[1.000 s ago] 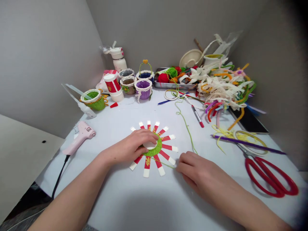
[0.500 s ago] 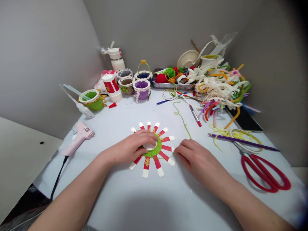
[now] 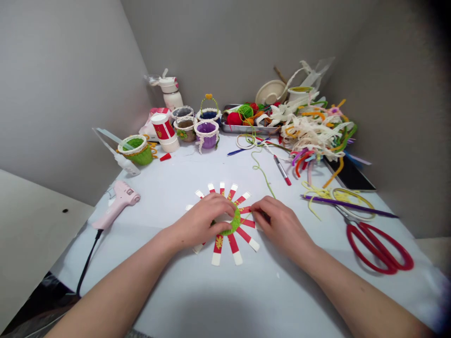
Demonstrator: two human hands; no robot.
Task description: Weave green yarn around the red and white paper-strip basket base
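A paper cup cut into splayed red-and-white strips point(image 3: 233, 243) lies flat on the table like a sun. Green yarn point(image 3: 237, 220) is woven in a ring around its centre. My left hand point(image 3: 206, 216) rests over the cup's left side, thumb and fingers closed on the ring and covering several strips. At the right-hand strips, my right hand point(image 3: 280, 217) pinches the working strand of green yarn, drawn from the ring. Beyond that hand, more of the strand point(image 3: 262, 172) trails back across the table.
A pink glue gun point(image 3: 118, 203) lies at left, red-handled scissors point(image 3: 378, 249) at right. Finished little baskets point(image 3: 207, 134) and a tray point(image 3: 252, 129) of yarn balls stand at the back. A heap of lace and pipe cleaners point(image 3: 313, 131), a marker point(image 3: 282, 170) and a phone point(image 3: 352, 174) lie back right.
My right hand has carried the yarn upward, from the lower right strips to higher ones. The cup appears slightly turned or shifted under my left hand, and the view has shifted a little.
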